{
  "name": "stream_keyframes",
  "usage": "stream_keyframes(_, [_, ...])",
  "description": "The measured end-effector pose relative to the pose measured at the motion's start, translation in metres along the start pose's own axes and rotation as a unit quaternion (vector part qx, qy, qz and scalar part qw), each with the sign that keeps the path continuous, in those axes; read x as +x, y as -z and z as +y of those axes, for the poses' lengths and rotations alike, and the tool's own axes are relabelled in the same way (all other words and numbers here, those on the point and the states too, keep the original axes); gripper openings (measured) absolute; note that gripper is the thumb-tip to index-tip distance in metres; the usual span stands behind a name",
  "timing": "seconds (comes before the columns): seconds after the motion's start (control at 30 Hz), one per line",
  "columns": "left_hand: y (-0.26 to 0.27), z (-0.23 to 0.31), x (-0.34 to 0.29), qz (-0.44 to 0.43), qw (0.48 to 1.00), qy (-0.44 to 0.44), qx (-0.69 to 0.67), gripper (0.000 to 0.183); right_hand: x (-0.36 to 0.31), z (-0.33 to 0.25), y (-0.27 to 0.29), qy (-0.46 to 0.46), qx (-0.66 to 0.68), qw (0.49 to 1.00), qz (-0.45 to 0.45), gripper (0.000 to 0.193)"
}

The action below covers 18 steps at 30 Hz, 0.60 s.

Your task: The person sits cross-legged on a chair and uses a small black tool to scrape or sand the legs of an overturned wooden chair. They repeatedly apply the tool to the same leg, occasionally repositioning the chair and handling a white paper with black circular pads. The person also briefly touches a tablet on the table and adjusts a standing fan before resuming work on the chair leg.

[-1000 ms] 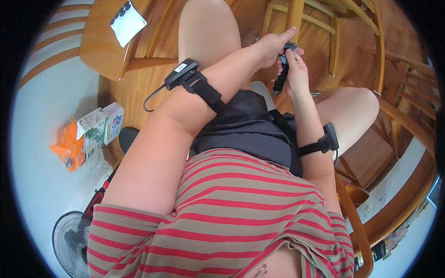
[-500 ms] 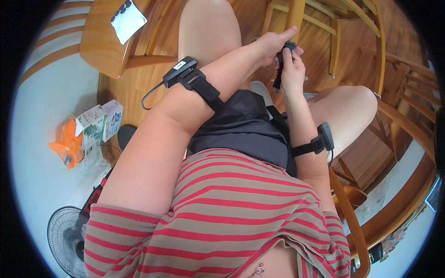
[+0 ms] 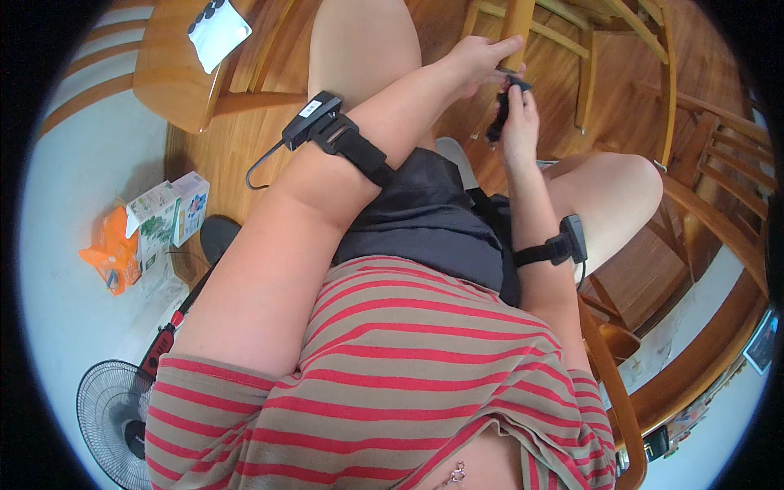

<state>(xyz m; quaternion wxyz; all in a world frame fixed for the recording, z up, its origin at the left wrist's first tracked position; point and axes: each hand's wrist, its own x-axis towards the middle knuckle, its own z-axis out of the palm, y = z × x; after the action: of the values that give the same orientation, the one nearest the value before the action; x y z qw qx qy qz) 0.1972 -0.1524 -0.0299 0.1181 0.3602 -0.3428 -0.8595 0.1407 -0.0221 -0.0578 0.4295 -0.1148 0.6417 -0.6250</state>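
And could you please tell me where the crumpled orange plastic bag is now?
In the head view, the bag is far left, immediately left of the white-and-green cardboard box.

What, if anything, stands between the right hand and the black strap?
Nothing visible: the right hand holds the black strap directly, with the left hand close beside it.

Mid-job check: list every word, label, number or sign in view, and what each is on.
Nothing I can quote.
White sticker on the left arm's black box: too small.
Two cartons: print too small.
Orange bag: marks blurred.
Fan hub: mark blurred.
Black strap in the right hand: no text visible.
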Motion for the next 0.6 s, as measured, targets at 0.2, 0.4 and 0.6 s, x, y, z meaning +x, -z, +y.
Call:
stream_keyframes(0.2, [-0.001,0.004,-0.002,0.016,0.999,0.022,0.033,0.06,-0.003,0.002,-0.009,0.045,-0.037,0.995,-0.078,0.017])
stream_keyframes(0.4, [-0.001,0.004,-0.004,0.002,0.999,0.025,0.043,0.064,-0.005,0.001,-0.014,0.078,-0.037,0.995,-0.06,0.017])
stream_keyframes(0.6, [-0.001,0.005,-0.002,-0.008,0.999,0.026,0.026,0.064,-0.007,0.001,-0.015,0.074,-0.037,0.996,-0.033,0.016])
